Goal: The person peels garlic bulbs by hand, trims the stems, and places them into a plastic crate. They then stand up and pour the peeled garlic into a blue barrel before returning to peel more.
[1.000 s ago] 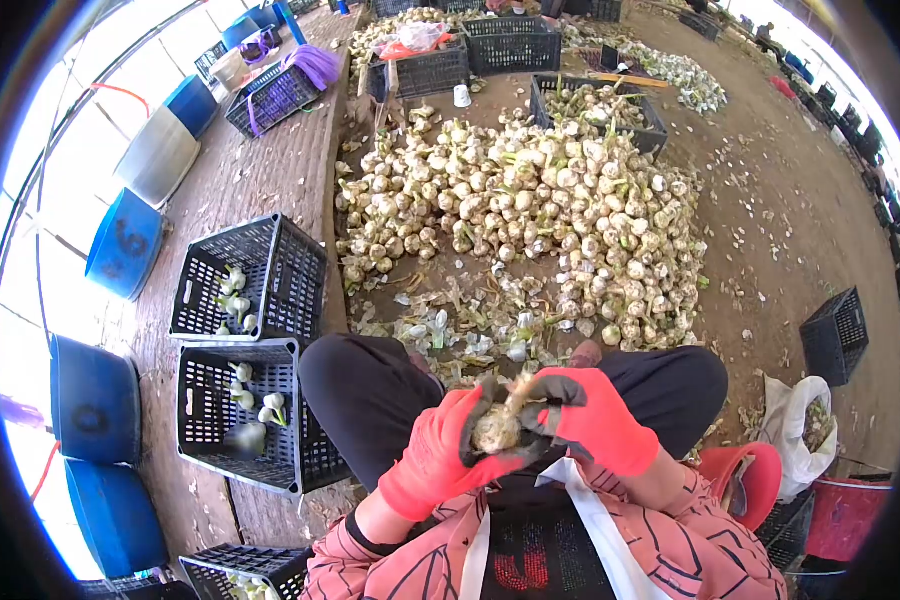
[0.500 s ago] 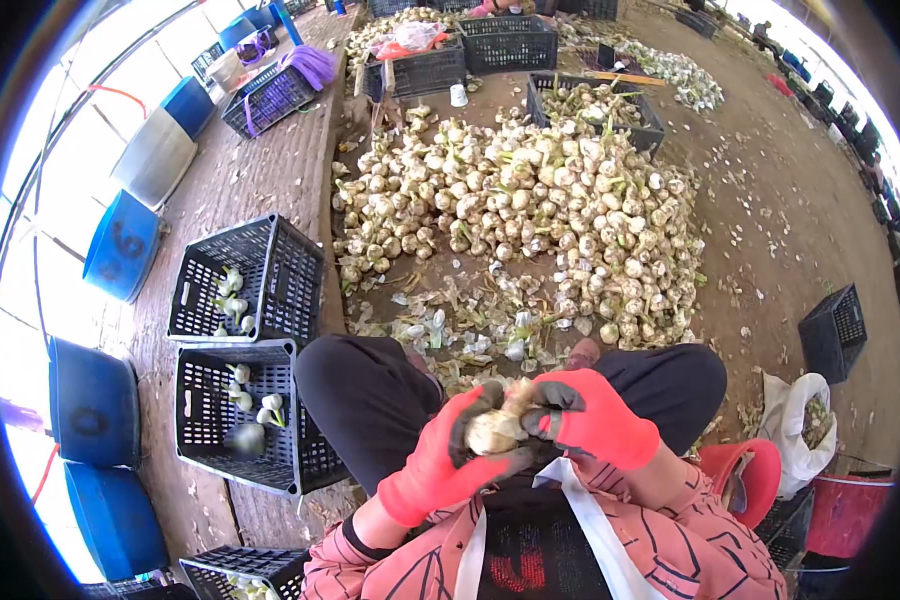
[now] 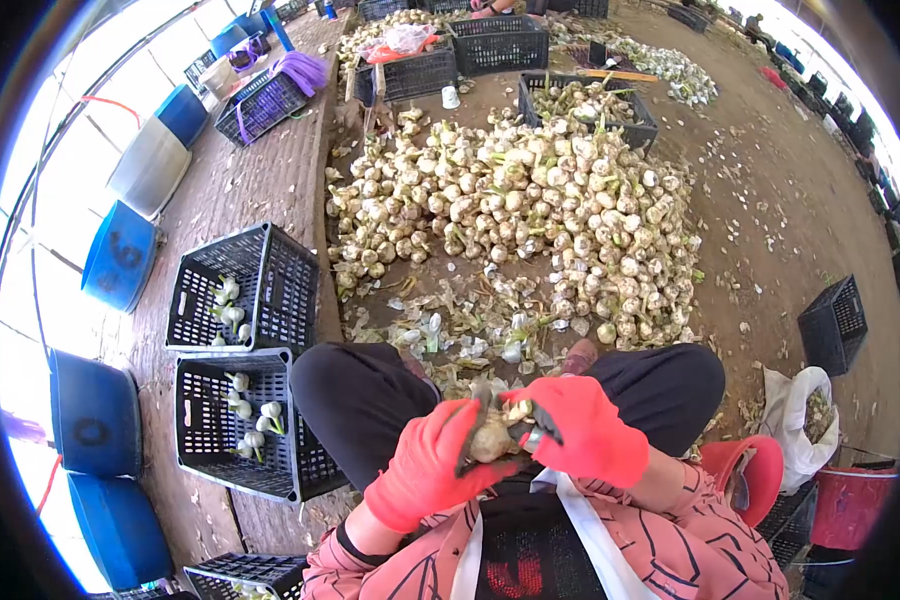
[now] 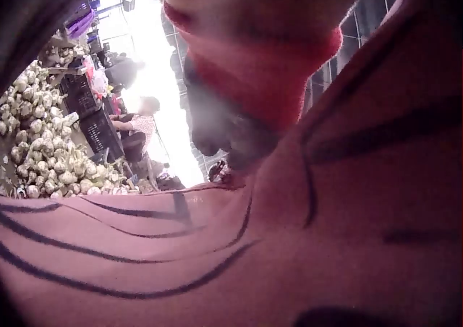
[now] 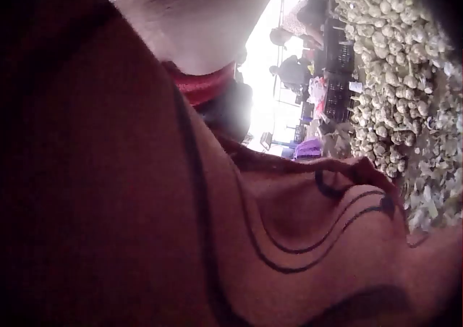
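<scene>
Gripping one garlic bulb [image 3: 494,436] over the lap — left hand [image 3: 432,462] cupping it from below, fingers curled around; right hand [image 3: 580,428] pinching its top. Sitting before scattered peelings [image 3: 450,335], with the big garlic pile [image 3: 530,205] beyond. Standing just left of the knee — two black crates [image 3: 232,425] holding a few cleaned bulbs.

Daylight is flooding the head view, glaring white left of the blue barrels [image 3: 120,262]; fisheye edges are bending and darkening. Wrist views are blurring, backlit.
</scene>
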